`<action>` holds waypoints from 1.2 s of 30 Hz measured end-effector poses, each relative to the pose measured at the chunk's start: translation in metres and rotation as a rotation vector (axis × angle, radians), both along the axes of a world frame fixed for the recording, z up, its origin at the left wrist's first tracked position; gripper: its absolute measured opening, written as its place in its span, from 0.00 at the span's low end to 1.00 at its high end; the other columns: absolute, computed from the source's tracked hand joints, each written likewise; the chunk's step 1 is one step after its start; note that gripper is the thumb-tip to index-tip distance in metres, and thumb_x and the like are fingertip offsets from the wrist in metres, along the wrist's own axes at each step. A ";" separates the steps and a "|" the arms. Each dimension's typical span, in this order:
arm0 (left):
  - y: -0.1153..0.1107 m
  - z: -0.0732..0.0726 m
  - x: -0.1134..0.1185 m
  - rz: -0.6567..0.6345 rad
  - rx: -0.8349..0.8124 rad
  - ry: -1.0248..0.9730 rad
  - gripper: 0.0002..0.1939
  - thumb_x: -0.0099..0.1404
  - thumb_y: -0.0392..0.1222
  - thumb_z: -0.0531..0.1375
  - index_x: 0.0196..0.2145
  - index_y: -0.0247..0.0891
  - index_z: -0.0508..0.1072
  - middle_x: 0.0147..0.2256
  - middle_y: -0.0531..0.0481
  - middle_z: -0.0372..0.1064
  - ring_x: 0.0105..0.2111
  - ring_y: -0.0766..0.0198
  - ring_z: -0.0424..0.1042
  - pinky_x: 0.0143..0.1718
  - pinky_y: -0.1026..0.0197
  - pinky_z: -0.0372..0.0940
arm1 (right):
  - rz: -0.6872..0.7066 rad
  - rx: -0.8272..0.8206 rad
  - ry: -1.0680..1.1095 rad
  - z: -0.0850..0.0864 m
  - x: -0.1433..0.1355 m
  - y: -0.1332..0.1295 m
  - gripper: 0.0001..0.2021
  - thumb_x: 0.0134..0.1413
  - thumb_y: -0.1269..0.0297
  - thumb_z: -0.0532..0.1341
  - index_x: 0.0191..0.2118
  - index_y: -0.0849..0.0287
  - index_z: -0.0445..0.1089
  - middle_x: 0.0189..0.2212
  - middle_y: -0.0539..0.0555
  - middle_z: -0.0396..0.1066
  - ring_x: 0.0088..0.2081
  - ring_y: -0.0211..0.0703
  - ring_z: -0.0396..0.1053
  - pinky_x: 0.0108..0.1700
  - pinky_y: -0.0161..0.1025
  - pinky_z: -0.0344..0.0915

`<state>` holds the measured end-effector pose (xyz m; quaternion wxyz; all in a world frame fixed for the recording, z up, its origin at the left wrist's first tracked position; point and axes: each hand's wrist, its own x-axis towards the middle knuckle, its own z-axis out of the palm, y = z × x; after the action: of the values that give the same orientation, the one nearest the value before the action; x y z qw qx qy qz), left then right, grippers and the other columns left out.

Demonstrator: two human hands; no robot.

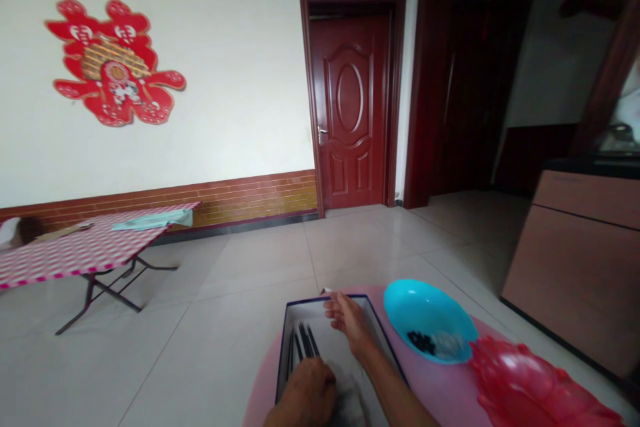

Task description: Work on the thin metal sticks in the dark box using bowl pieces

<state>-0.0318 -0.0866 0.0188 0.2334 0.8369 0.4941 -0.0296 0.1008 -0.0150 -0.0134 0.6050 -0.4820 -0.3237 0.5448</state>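
A shallow box (325, 310) with a white inside and dark blue rim sits on a pink round table (267, 373). Several slender black rods (306, 339) lie along its left side. Over their near ends, my left hand (306, 390) is closed with fingers curled; what it grips, if anything, is hidden. My right hand (349, 323) reaches into the box's far half, fingers stretched out and apart, nothing seen in them. Beside my left hand, a blurred pale, see-through material (350, 393) lies in the near part of the box.
Right of the box, a blue bowl (413, 300) holds small black pieces (421, 342) and clear pieces (449, 345). A red petal-edged plastic dish (530, 380) stands beside it. A folding table (100, 247) with a checked cover is at left, a brownish cabinet (580, 253) at right.
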 end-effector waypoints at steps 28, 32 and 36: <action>0.026 -0.032 0.004 -0.132 0.213 0.101 0.18 0.59 0.34 0.51 0.46 0.36 0.72 0.45 0.40 0.70 0.47 0.55 0.68 0.50 0.55 0.61 | -0.100 0.003 0.047 0.006 0.016 0.003 0.19 0.43 0.49 0.60 0.34 0.60 0.71 0.28 0.56 0.76 0.26 0.39 0.71 0.25 0.33 0.62; 0.023 -0.030 0.002 -0.138 0.190 0.088 0.18 0.60 0.35 0.51 0.46 0.35 0.72 0.44 0.39 0.70 0.46 0.54 0.68 0.50 0.53 0.62 | -0.064 0.009 -0.003 0.002 0.015 0.004 0.20 0.44 0.48 0.60 0.37 0.61 0.71 0.28 0.56 0.76 0.27 0.41 0.71 0.26 0.34 0.63; 0.030 -0.028 0.003 -0.108 0.165 0.063 0.17 0.59 0.34 0.52 0.44 0.36 0.73 0.45 0.40 0.71 0.47 0.54 0.68 0.50 0.55 0.62 | -0.099 0.025 -0.072 0.001 0.019 0.004 0.21 0.45 0.48 0.57 0.37 0.60 0.70 0.30 0.57 0.76 0.28 0.41 0.71 0.27 0.35 0.64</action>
<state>-0.0289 -0.0570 -0.0096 0.1462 0.8773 0.4563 -0.0278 0.1199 -0.0108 -0.0121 0.6250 -0.5092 -0.3277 0.4926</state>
